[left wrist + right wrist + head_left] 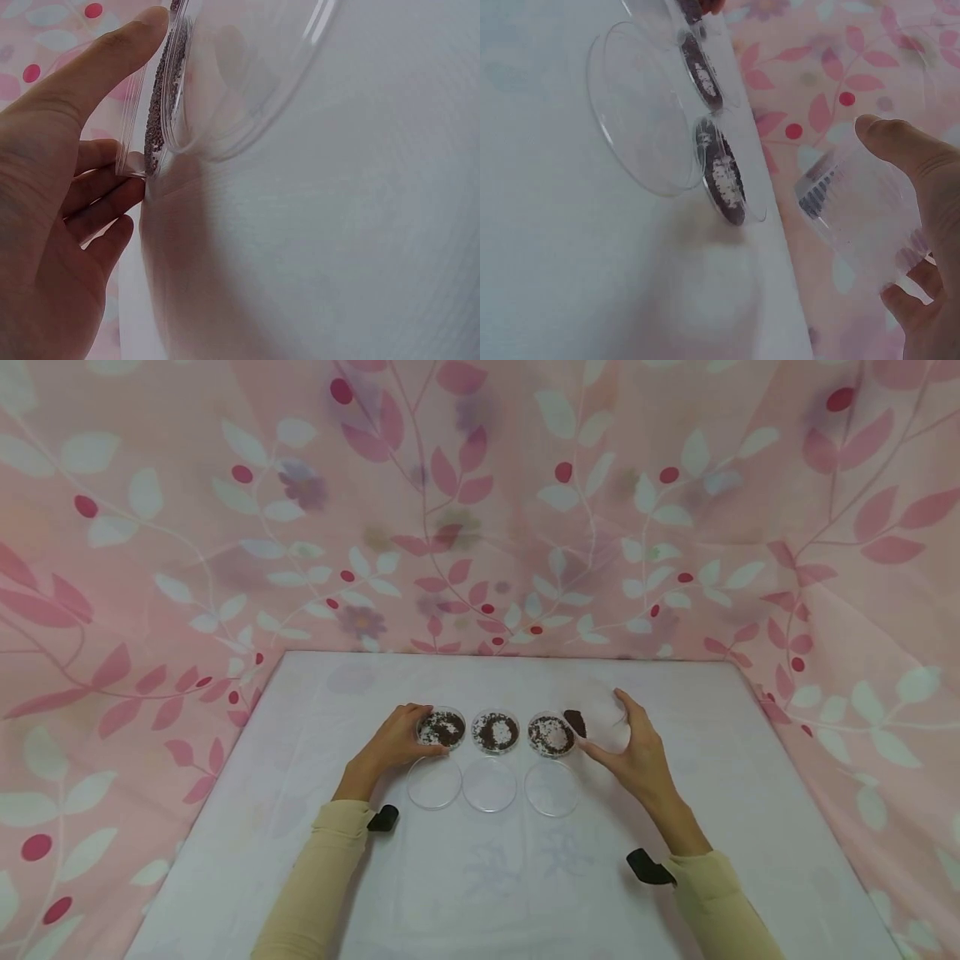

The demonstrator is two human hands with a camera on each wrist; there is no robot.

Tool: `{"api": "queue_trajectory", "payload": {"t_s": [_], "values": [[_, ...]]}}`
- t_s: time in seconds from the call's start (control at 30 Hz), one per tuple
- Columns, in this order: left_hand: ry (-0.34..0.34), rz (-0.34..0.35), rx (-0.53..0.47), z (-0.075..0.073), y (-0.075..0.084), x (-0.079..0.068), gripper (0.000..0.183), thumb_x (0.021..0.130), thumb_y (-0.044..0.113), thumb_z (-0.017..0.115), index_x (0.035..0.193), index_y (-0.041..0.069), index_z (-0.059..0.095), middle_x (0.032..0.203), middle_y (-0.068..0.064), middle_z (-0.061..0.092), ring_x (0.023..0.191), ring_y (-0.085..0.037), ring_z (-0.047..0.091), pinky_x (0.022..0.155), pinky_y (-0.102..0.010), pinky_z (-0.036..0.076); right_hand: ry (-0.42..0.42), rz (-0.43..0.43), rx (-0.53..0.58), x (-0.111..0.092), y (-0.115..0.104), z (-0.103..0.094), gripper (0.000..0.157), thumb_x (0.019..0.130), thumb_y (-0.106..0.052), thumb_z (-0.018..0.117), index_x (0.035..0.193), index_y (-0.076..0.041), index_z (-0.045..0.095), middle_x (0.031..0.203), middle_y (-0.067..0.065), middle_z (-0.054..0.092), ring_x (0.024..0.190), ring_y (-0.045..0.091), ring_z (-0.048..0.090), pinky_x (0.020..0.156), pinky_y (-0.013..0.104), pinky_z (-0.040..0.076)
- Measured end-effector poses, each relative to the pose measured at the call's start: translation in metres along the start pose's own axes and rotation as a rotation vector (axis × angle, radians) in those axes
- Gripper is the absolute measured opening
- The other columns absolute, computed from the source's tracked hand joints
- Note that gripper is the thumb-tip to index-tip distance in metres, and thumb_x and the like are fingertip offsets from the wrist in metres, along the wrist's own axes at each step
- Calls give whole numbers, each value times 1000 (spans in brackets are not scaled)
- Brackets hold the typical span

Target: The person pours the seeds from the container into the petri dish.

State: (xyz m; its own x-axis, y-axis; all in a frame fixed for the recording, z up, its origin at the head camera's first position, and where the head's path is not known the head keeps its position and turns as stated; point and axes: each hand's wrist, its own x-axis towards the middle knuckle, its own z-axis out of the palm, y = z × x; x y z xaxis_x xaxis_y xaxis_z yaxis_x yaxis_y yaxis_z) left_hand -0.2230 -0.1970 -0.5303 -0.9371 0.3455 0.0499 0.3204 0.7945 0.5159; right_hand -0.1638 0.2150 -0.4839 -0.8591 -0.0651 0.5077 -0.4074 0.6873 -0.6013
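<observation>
Drape (517,477): pink, leaf/berry ptn., hanging at back & both sides
Tbl (750,827): wht top, standing in front of drape
Light: falling soft, dim

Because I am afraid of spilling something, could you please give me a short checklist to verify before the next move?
1. Left dish is held: ok, the left hand grips its edge.
2. Clear container is held: ok, it sits between the thumb and fingers of the right hand.
3. Lids are off: ok, the left lid, middle lid and right lid lie nearer the person than the dishes.
4. Grains cover each dish fully: not ok, pale gaps show in the left dish, middle dish and right dish.
5. Enough grains remain in the container: cannot tell, only a dark patch shows.
</observation>
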Motion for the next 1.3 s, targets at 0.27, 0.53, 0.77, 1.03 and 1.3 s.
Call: {"api": "queue_trajectory", "payload": {"t_s": [0.27,0.53,0.77,1.03,1.3], "values": [[-3,0,3,1,-1,1,96,69,54,84,142,2,50,135,-17,56,126,-33,50,109,-49,42,42,122,70,-26,25,-7,102,64,-18,93,149,-9,39,144,17,50,130,34,51,102,54,45],[-14,-20,15,0,0,1,96,69,54,84,142,2,49,137,-18,55,128,-34,49,111,-50,41,42,238,170,-46,39,-13,101,65,-10,92,150,-13,37,144,15,50,132,31,49,106,52,41],[-21,-20,10,1,-1,2,96,69,55,84,143,2,49,136,-17,56,128,-33,50,110,-49,41,48,349,185,-60,47,-15,99,66,-12,92,149,-12,37,147,9,50,133,26,49,110,36,43],[-15,-9,15,1,-1,3,96,69,53,85,142,2,49,136,-18,56,127,-34,50,110,-49,42,45,430,205,-72,55,-17,98,70,-15,90,151,-14,34,150,8,47,137,28,46,111,21,40],[-21,-14,21,2,-2,3,96,70,54,84,142,2,49,137,-18,55,128,-34,49,110,-49,41,24,468,265,-79,61,-17,98,74,-13,87,153,-16,29,152,7,43,141,28,42,108,12,37]]}}
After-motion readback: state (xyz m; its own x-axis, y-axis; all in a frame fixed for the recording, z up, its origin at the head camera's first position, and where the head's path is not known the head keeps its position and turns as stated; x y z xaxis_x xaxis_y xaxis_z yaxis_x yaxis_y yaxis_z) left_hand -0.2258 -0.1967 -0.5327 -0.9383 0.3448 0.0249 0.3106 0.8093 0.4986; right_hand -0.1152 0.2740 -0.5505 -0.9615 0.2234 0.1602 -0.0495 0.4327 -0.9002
